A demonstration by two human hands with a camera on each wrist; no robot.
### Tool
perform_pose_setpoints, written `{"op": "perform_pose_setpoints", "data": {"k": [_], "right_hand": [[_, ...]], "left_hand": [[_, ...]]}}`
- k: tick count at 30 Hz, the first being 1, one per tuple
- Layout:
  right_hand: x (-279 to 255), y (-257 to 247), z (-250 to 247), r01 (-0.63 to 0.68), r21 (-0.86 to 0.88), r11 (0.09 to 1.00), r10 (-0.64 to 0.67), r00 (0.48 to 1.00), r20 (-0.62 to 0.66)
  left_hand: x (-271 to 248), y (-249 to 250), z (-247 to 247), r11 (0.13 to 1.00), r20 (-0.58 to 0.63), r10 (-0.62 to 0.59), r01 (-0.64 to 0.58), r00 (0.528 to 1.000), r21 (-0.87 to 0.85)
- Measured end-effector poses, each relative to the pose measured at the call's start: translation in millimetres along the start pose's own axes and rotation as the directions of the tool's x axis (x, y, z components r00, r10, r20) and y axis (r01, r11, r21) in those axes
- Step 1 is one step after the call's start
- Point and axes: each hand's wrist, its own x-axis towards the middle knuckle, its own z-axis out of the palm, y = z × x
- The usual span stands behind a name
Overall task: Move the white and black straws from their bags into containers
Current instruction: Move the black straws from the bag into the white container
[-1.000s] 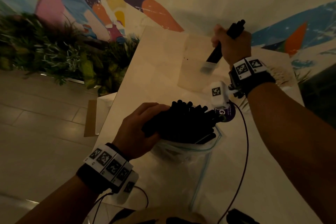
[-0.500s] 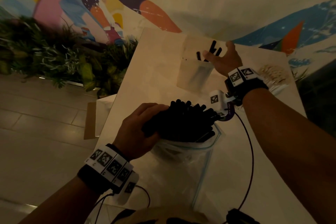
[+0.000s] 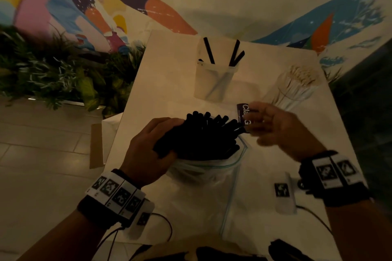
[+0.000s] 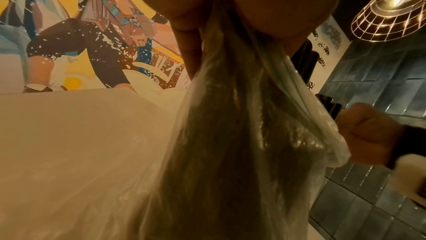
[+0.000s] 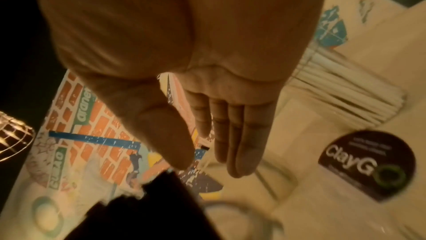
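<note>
My left hand (image 3: 161, 140) grips a thick bundle of black straws (image 3: 203, 135) that sticks out of the mouth of a clear zip bag (image 3: 201, 178) on the white table (image 3: 161, 82). The left wrist view shows the bag (image 4: 242, 134) hanging below the palm. My right hand (image 3: 265, 125) is open and empty, fingers straight, just right of the straw tips; the right wrist view shows the hand (image 5: 209, 165) above the black straws (image 5: 149, 207). Behind stands a translucent container (image 3: 214, 85) holding several black straws. White straws (image 3: 297, 85) lie in clear plastic at the right.
A dark round ClayGo sticker (image 3: 242, 112) lies on the table by my right fingers. Green plants (image 3: 53, 74) stand left of the table before a painted wall. Cables run along the near table edge. A wire lamp (image 4: 392, 7) hangs overhead.
My right hand let a few black straws go into the container and came back, empty, to the tips of the bundle. The left hand kept its grip on the bundle.
</note>
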Motion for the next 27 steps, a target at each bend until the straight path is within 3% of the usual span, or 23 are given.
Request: {"op": "perform_pose_setpoints", "data": {"k": [3,7,10,13,15,20,27], "right_hand": [[-12.4,10.3,25.5,0.045,-0.069,0.997,-0.039,0.995,0.087],[-12.1,12.5,53.1,0.200,-0.320,0.926,-0.210,0.978,0.004],[-14.9,11.8,66.3,0.287,-0.362,0.887,-0.311,0.950,-0.010],[-17.7,14.5,79.0,0.351,-0.308,0.884,-0.379,0.925,-0.035],[-16.4,18.3,86.6,0.329,-0.218,0.919,-0.351,0.934,-0.069],[-5.5,29.5,95.3,0.290,-0.083,0.954,-0.300,0.940,-0.160],[0.7,41.4,94.6,0.379,0.090,0.921,-0.356,0.912,-0.202]], "left_hand": [[1.2,1.7,-1.2,1.000,0.021,0.003,-0.003,1.000,0.016],[4.1,2.9,-4.2,1.000,0.083,0.025,-0.023,0.996,-0.021],[6.1,6.2,-9.2,0.994,0.166,0.051,-0.033,0.985,-0.108],[7.1,12.6,-12.9,0.986,0.229,0.053,-0.015,0.972,-0.164],[7.7,17.7,-11.3,0.987,0.230,0.029,0.009,0.973,-0.161],[8.6,20.8,2.3,0.989,0.098,-0.005,0.019,0.995,-0.148],[4.6,12.0,9.4,0.981,-0.037,-0.016,0.009,0.999,-0.194]]}}
